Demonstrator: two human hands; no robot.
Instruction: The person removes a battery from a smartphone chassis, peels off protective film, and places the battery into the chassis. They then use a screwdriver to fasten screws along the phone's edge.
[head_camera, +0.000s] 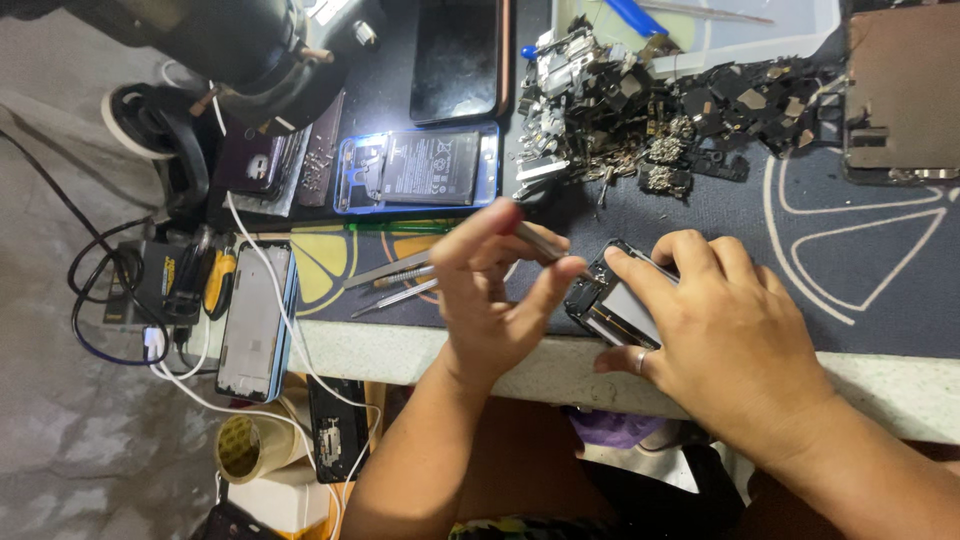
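1. one opened phone (615, 300) with its back off, lying at the near edge of the dark work mat (880, 270), just beside the pale table edge
2. pressed down by the right hand (725, 340), fingers spread flat over its far end, ring on one finger; nothing gripped
3. worked at by the left hand (490, 290), fingers pinched shut on thin metal tweezers (545, 243), tip pointing at the phone's upper corner
4. just left of that hand: three slim metal tools (395, 280) lying on the mat
5. farther back: a blue-framed phone with bare battery (420, 170), a heap of small dark and silver scrap parts (650, 110)
6. far left: a phone frame (255, 320), white cables (270, 300), a tape roll (245, 450) below
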